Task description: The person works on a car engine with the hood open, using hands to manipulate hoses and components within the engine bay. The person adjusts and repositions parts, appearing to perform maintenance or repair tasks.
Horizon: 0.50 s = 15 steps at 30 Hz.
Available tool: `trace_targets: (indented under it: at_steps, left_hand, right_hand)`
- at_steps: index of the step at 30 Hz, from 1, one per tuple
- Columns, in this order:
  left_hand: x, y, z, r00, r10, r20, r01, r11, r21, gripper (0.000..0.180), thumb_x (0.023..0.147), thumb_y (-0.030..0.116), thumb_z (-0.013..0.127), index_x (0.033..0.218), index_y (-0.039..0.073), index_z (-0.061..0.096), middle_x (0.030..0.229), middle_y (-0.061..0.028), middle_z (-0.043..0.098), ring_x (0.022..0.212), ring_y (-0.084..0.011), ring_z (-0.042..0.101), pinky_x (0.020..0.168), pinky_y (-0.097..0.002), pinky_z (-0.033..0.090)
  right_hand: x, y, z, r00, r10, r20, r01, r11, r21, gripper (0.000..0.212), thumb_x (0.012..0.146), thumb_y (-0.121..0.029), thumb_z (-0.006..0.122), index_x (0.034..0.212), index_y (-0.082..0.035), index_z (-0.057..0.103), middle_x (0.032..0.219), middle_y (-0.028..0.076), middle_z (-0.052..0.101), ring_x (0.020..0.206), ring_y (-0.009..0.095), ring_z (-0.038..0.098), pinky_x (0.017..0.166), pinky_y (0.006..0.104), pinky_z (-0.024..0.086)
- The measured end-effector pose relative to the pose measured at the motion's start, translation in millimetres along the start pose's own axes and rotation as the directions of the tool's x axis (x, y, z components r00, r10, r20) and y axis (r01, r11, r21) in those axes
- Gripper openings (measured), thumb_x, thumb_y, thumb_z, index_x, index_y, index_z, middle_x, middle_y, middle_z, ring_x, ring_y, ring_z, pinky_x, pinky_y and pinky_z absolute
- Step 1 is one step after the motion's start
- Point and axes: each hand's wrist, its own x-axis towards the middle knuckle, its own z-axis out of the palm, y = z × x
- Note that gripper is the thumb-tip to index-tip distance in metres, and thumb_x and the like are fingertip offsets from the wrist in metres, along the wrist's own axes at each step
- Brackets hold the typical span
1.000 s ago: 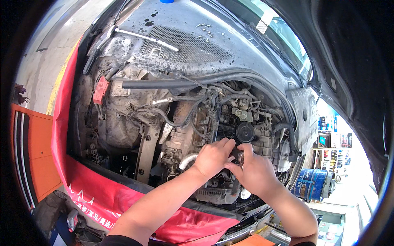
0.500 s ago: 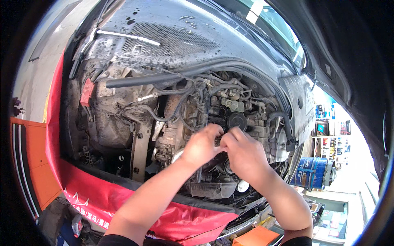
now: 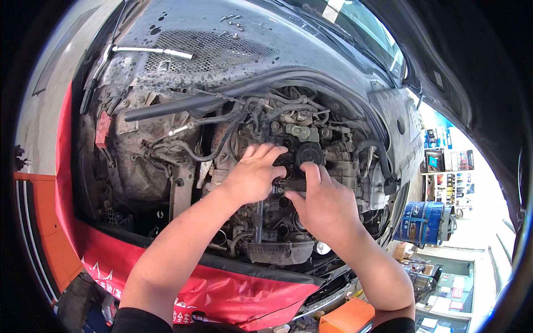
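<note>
Both my hands are over the engine [image 3: 280, 252] in the open bay. My left hand [image 3: 252, 176] has its fingers stretched and spread over the engine's middle, with the thumb apart. Just to its right is my right hand [image 3: 325, 202], index finger and thumb apart. That index fingertip lies at the lower edge of a round black cap [image 3: 309, 156]. Between the hands runs a dark engine part; whether the fingers touch it I cannot tell. A greenish-grey bracket-like part [image 3: 302, 132] sits just beyond the cap.
A long-handled ratchet [image 3: 152, 51] and several loose bolts [image 3: 230, 23] lie at the cowl and fender. Black hose [image 3: 172, 108] crosses the bay. Red cover [image 3: 222, 297] drapes the near edge. An orange cabinet [image 3: 41, 222] stands left, a blue drum [image 3: 419, 225] right.
My hands were close together with fingers meeting; now they have moved apart and their fingers have spread. The view has shifted slightly, so the bay sits further left.
</note>
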Motion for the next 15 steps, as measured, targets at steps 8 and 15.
trace_targets:
  at_steps: [8, 15]
  left_hand:
    - [45.8, -19.6, 16.3, 0.892, 0.263, 0.367, -0.327, 0.937, 0.122, 0.046, 0.092, 0.010, 0.076, 0.136, 0.018, 0.085, 0.183, -0.0056, 0.051, 0.175, -0.0311, 0.035, 0.141, -0.0526, 0.031]
    - [62.7, -20.0, 19.7, 0.824, 0.279, 0.493, -0.382, 0.916, 0.121, 0.042, 0.100, 0.017, 0.073, 0.141, 0.022, 0.084, 0.183, 0.0011, 0.051, 0.176, -0.0267, 0.033, 0.144, -0.0522, 0.028]
  right_hand:
    - [-10.4, 4.1, 12.6, 0.964, -0.134, -0.228, 0.142, 0.990, 0.019, 0.029, 0.097, -0.007, 0.083, 0.120, -0.012, 0.066, 0.117, 0.005, 0.070, 0.108, 0.030, 0.078, 0.078, 0.0456, 0.066]
    - [-12.2, 11.8, 17.2, 0.930, -0.294, -0.220, 0.290, 0.956, -0.055, 0.041, 0.090, -0.008, 0.079, 0.128, -0.005, 0.063, 0.119, 0.011, 0.068, 0.105, 0.025, 0.078, 0.071, 0.0381, 0.067]
